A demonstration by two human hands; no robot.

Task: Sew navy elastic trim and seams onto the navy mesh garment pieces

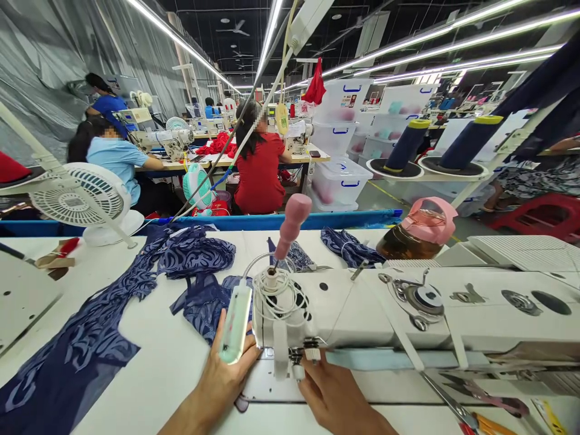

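Note:
A white sewing machine stands in front of me. My left hand rests left of its needle area, fingers spread and partly hidden behind a small pale-green lamp. Just beyond its fingertips lies a navy patterned fabric piece. A small dark bit shows beneath this hand. My right hand is at the right of the needle area, its fingers bent in close to the presser parts. Its fingertips are hidden there, so whatever they pinch does not show. A pink-handled screwdriver stands upright on the machine head.
More navy fabric trails along the left side. Scissors and pink-handled snips lie at the lower right. A pink-lidded jug stands behind the machine, near thread cones. A white fan is at left. Co-workers sit ahead.

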